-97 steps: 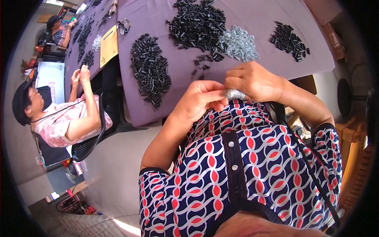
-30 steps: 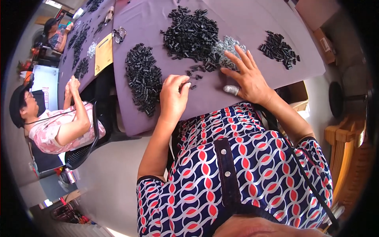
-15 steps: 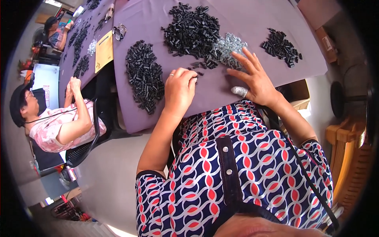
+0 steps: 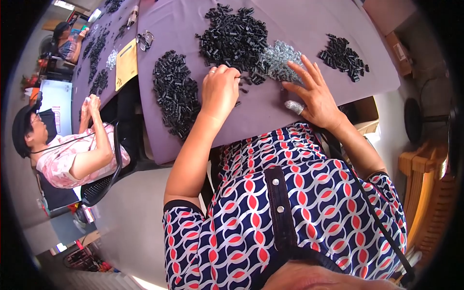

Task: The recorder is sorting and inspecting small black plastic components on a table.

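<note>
My left hand (image 4: 220,92) is at the near edge of a big heap of small black tubular pieces (image 4: 232,38), its fingers curled together. Whatever they pinch, if anything, is hidden. Spread fingers mark my right hand (image 4: 316,99), held just in front of a pile of small clear, shiny pieces (image 4: 281,60). A silvery wrap (image 4: 294,107) covers its thumb tip. To the left of my left hand lies a long heap of similar black pieces (image 4: 175,92). A few loose black pieces (image 4: 244,90) lie between my hands.
A smaller black heap (image 4: 343,57) lies at the right on the purple-covered table (image 4: 285,130). Eyeglasses (image 4: 145,39) and a yellow envelope (image 4: 126,65) are at the left. Beside me a co-worker in a pink top (image 4: 79,152) sits with both hands raised. A wooden chair (image 4: 420,193) stands at right.
My left hand has moved forward to the big black heap's edge, its fingers now turned away. My right hand has shifted slightly right, still spread.
</note>
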### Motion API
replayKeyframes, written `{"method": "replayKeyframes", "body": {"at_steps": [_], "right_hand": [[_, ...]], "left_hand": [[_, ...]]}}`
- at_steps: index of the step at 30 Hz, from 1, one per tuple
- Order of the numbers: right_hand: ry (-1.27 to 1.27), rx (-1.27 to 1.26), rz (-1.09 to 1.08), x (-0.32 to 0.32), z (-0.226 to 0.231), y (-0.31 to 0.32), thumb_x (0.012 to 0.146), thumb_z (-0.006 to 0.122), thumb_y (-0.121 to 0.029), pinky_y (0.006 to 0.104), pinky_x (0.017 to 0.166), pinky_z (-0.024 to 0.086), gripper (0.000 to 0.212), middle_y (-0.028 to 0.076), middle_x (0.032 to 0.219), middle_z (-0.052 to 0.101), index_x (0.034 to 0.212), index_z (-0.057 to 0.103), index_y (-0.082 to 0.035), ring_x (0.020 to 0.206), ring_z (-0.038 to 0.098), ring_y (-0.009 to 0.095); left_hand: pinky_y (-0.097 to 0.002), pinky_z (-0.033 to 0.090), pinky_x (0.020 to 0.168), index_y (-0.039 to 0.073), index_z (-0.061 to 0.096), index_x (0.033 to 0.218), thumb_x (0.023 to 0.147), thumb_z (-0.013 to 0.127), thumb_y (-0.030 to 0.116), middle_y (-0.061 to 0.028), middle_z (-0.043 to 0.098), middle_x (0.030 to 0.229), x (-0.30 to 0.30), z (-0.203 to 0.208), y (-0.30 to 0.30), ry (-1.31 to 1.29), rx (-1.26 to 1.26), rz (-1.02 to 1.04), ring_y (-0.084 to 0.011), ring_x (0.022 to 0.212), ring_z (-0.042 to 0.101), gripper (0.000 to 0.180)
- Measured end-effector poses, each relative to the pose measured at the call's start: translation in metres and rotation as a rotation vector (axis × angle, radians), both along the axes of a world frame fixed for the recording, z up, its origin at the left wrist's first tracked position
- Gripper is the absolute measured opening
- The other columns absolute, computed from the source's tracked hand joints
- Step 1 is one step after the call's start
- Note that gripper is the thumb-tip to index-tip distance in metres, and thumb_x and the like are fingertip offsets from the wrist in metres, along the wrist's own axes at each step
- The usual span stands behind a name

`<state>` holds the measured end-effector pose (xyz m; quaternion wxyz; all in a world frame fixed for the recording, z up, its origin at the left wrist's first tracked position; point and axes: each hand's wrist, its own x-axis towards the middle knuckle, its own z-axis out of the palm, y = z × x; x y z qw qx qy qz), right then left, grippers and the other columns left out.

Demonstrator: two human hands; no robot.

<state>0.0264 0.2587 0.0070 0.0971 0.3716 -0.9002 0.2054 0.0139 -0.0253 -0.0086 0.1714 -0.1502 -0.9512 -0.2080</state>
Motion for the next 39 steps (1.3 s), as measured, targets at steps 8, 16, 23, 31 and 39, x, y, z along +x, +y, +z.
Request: {"method": "replayKeyframes", "body": {"at_steps": [8, 16, 23, 31, 39], "right_hand": [[-0.033, -0.06, 0.003, -0.005, -0.007, -0.003, 0.06, 0.065, 0.003, 0.0608, 0.12, 0.022, 0.055, 0.014, 0.154, 0.041, 0.113, 0.072, -0.006, 0.151, 0.021, 0.041], [-0.015, -0.081, 0.053, -0.013, -0.012, -0.012, 0.06, 0.061, 0.009, 0.0597, 0.12, 0.025, 0.051, 0.013, 0.151, 0.045, 0.108, 0.073, -0.004, 0.15, 0.023, 0.041], [0.013, -0.103, 0.007, -0.009, -0.008, -0.014, 0.061, 0.061, 0.009, 0.0549, 0.119, 0.028, 0.055, 0.014, 0.148, 0.048, 0.113, 0.072, -0.005, 0.149, 0.026, 0.041], [0.055, -0.081, -0.015, -0.022, 0.002, -0.023, 0.062, 0.062, 0.006, 0.0533, 0.119, 0.03, 0.048, 0.014, 0.149, 0.047, 0.107, 0.074, -0.005, 0.148, 0.027, 0.041], [-0.003, -0.091, 0.016, -0.019, -0.001, -0.028, 0.066, 0.064, 0.005, 0.0496, 0.118, 0.032, 0.047, 0.014, 0.149, 0.047, 0.11, 0.074, -0.007, 0.148, 0.028, 0.041]], "left_hand": [[-0.0449, 0.051, 0.079, 0.006, 0.065, 0.087, 0.083, 0.07, 0.007, -0.0107, 0.065, 0.09, 0.007, 0.004, -0.003, -0.021, 0.079, 0.031, -0.0342, 0.09, 0.062, 0.007], [-0.0437, 0.052, 0.084, 0.007, 0.069, 0.097, 0.083, 0.073, 0.012, -0.011, 0.066, 0.097, 0.008, 0.004, -0.003, -0.065, 0.068, 0.003, -0.0339, 0.096, 0.062, 0.016], [-0.0449, 0.052, 0.081, 0.006, 0.071, 0.091, 0.083, 0.073, 0.012, -0.0124, 0.066, 0.092, -0.002, 0.005, -0.001, -0.082, -0.008, -0.027, -0.0341, 0.092, 0.063, 0.011], [-0.0445, 0.053, 0.083, 0.004, 0.072, 0.092, 0.083, 0.069, 0.008, -0.0133, 0.067, 0.093, -0.003, 0.009, 0.002, -0.094, -0.038, -0.035, -0.0345, 0.093, 0.064, 0.01], [-0.0449, 0.052, 0.085, 0.006, 0.071, 0.09, 0.08, 0.073, 0.01, -0.0126, 0.066, 0.095, -0.004, 0.011, 0.003, -0.135, -0.053, -0.024, -0.0336, 0.097, 0.063, 0.011]]}}
